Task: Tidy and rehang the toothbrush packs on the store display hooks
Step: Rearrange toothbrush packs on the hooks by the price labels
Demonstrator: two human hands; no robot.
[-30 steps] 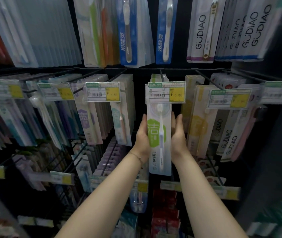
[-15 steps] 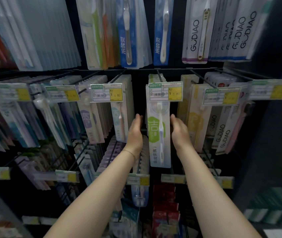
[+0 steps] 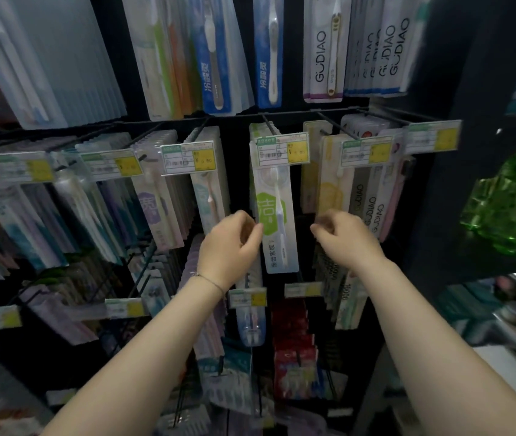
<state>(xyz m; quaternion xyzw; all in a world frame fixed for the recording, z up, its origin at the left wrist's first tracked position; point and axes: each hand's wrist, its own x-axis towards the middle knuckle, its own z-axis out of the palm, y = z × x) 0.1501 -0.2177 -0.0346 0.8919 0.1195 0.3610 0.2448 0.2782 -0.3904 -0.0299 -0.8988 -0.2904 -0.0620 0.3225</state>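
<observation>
Toothbrush pack hangs hooked, seemingly done. Left hand and right hand flank it, slack and empty; next, grip another pack.

Dim, bluish light; motion blur at left and right edges; wide-angle bowing.

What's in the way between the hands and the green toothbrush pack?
Nothing visible. The left hand is at the left edge of the green toothbrush pack; the right hand is off to its right across an open gap.

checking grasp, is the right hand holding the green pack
No, the right hand hangs loosely curled beside the green pack, a gap between them.
</observation>
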